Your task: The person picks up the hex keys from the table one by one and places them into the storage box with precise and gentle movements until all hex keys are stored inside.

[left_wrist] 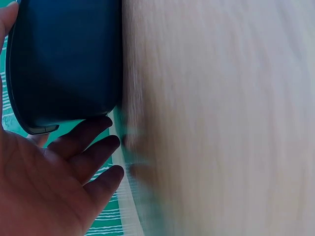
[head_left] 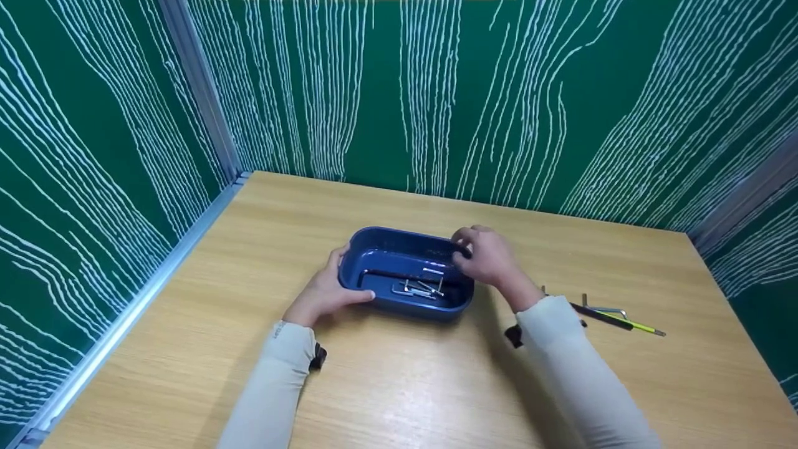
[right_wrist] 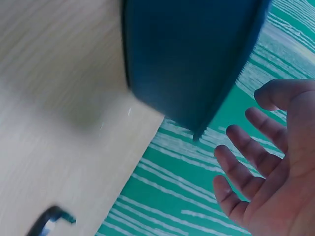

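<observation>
Blue tub (head_left: 405,244) is mid-table. I see the L hand (head_left: 327,290) gripping its left end, thumb on the near rim; the R hand (head_left: 489,257) is at the far-right corner, fingers loosely bent, holding nothing. Inside: small silver hex keys (head_left: 430,289) plus a long dark bar (head_left: 399,274). R wrist cam shows fingers apart from the tub (they overlap in head cam); only head cam shows contents. Yellow rod (head_left: 648,328) lies right on the wood table (head_left: 386,386), green white-streaked walls (head_left: 383,93) around.
</observation>
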### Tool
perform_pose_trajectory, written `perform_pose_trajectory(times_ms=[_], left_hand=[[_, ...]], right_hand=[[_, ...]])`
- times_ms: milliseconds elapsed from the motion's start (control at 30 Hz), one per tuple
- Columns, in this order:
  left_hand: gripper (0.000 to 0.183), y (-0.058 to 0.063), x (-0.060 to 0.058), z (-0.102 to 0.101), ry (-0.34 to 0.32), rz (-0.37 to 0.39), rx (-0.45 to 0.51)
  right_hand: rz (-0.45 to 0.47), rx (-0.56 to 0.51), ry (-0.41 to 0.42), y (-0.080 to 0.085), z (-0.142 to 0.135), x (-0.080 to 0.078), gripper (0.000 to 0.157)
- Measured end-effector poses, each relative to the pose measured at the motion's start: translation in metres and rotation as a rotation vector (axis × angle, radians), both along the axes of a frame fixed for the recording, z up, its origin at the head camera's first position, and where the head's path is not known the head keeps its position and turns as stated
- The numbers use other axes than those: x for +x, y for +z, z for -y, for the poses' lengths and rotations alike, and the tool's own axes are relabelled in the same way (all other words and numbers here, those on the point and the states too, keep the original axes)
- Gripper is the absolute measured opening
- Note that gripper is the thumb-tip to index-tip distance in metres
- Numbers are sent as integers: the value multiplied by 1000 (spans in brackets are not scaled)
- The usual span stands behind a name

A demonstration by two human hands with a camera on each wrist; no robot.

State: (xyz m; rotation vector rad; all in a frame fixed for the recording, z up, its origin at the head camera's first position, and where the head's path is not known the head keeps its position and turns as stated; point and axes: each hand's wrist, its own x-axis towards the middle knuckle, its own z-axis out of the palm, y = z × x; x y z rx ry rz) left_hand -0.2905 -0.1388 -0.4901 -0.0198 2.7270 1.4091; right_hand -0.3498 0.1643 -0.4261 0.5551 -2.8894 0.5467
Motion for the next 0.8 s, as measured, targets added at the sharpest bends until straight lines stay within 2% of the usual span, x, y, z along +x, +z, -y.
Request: perform_pose_trajectory(times_ms=[167, 333, 533, 800], left_hand=[[102, 0, 0, -1, 9, -2, -11], [105, 1, 1, -1, -12, -30, 0], [111, 2, 1, -1, -5, -16, -15], [105, 2, 1, -1, 0, -9, -20]], right_hand=[[15, 18, -40, 5, -26, 2, 25], [-16, 67, -52, 6, -56, 5, 26], [-23, 147, -75, 3, -92, 11, 25], [4, 210, -90, -3, -131, 18, 28]])
